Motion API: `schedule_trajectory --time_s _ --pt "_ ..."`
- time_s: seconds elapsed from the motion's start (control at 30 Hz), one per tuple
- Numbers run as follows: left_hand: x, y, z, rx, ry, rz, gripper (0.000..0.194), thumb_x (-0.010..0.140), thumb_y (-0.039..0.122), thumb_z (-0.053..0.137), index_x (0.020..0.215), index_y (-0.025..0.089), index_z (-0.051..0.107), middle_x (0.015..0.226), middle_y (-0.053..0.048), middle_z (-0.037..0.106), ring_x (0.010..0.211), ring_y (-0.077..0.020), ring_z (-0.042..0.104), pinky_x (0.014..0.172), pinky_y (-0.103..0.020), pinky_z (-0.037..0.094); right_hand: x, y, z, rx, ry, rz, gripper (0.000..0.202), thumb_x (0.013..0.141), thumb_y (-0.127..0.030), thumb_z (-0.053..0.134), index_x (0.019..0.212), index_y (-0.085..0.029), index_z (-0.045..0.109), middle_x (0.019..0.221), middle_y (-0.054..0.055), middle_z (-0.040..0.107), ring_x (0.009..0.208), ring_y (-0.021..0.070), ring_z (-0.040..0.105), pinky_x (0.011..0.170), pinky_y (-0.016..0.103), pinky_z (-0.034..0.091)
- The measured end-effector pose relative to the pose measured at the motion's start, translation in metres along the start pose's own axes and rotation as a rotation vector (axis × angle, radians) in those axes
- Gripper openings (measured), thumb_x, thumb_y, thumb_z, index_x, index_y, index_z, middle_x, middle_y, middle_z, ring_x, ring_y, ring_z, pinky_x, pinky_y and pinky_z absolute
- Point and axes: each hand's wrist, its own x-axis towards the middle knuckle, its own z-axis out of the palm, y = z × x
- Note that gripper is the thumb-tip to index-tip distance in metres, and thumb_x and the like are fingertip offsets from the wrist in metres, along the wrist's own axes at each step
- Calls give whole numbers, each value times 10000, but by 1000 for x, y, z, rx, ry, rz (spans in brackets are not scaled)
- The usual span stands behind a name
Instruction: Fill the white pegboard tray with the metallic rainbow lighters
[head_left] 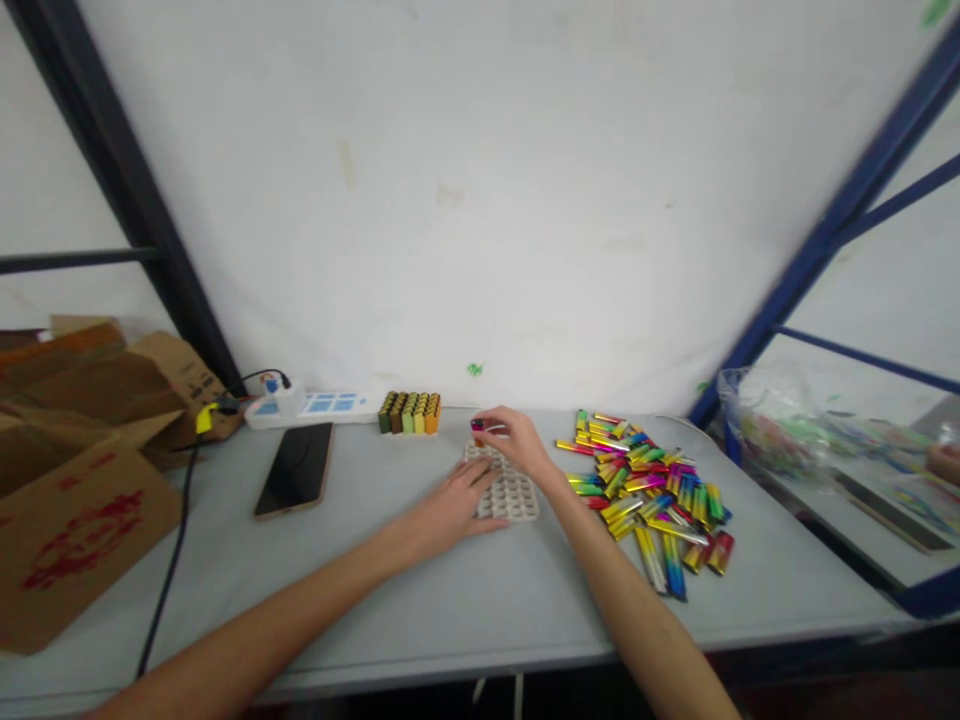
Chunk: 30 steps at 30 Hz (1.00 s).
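Note:
A white tray with rows of holes (511, 497) lies on the grey table in front of me. My left hand (466, 497) rests on the tray's left side, fingers spread and holding nothing. Above the tray's far left corner, my right hand (510, 438) pinches a small lighter-like piece (477, 425) with a dark top and a red-orange body. To the right lies a loose heap of shiny multicoloured lighter-like pieces (645, 485). Left of the tray, a block of upright green, brown, yellow and orange pieces (409, 413) stands near the wall.
A black phone (295, 470) and a white power strip (322, 407) are at the left. Beyond them are cardboard boxes (97, 530) and a black cable (174, 560). Blue frame bars (825, 235) and a clear plastic bag (772, 425) are at the right, with part of another person's hand (943, 463).

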Motion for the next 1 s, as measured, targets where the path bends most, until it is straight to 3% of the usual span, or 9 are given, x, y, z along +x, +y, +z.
schedule_trajectory --time_s 0.17,0.43,0.67,0.83,1.0 --pt "0 3 0 -46 21 40 668 902 563 691 1427 192 509 1436 -162 552 1395 -322 475 1214 -510 340 -5 8 5 -61 -30 52 257 904 -356 669 1120 -219 691 1012 53 756 925 190 717 824 336 595" --pt "1 5 -3 -55 -19 48 685 923 537 674 1476 192 462 1490 -162 508 1434 -317 431 1227 -512 318 -2 21 11 -151 81 60 346 888 -234 595 1230 -179 606 1067 88 726 943 186 690 759 304 569" --pt "1 5 -3 -37 -23 51 690 923 538 676 1475 184 463 1495 -175 501 1432 -324 434 1228 -522 315 -2 27 10 69 -4 8 372 951 -287 535 1312 -196 551 1151 97 735 1027 174 697 933 359 552" --pt "1 3 2 -31 -26 42 682 920 550 670 1454 165 490 1488 -192 500 1428 -346 433 1217 -531 332 -1 25 12 275 -33 -5 319 959 -411 601 1212 -218 570 1266 129 705 1189 205 666 1027 400 520" --pt "2 2 2 -71 17 57 677 928 548 660 1486 221 458 1487 -148 503 1427 -326 434 1225 -523 322 -1 26 19 303 -85 20 320 948 -447 628 1165 -220 569 1250 123 714 1192 203 668 1041 410 514"
